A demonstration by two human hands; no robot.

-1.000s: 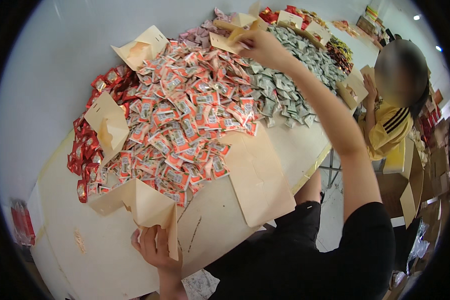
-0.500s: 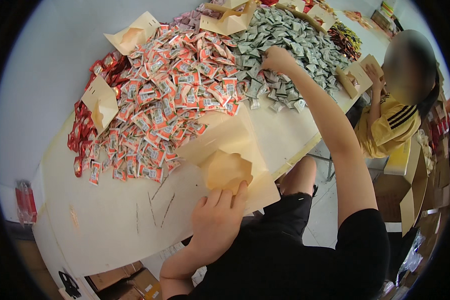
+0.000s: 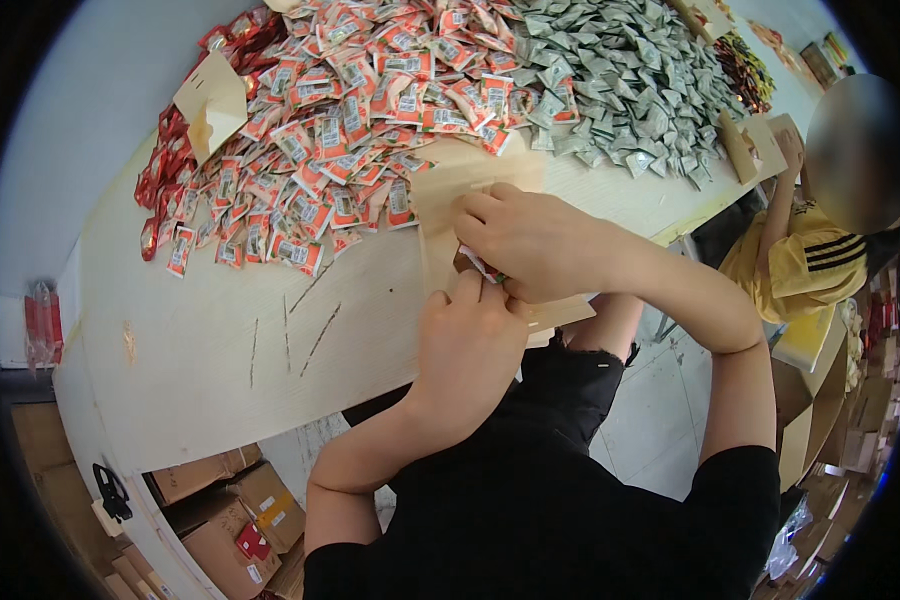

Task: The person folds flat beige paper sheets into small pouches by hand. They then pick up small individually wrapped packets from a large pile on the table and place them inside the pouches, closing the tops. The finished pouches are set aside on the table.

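Note:
A tan paperboard box, open and partly unfolded, lies at the table's near edge under both my hands. My left hand is closed on its near side, fingertips at the box's inner opening. My right hand reaches over the box, fingers bent down into it around a small packet with white and red on it. Most of that packet is covered by my fingers. Just beyond the box, orange-and-white packets lie heaped. To their right spreads a pile of grey-green packets.
Red shiny packets lie at the left, beside another tan box. A person in a yellow shirt at the right holds a paperboard box. Cartons stand below the table.
My right hand has come back from the grey-green pile to the box and now works beside my left hand. The view has shifted, so the piles sit higher in the picture.

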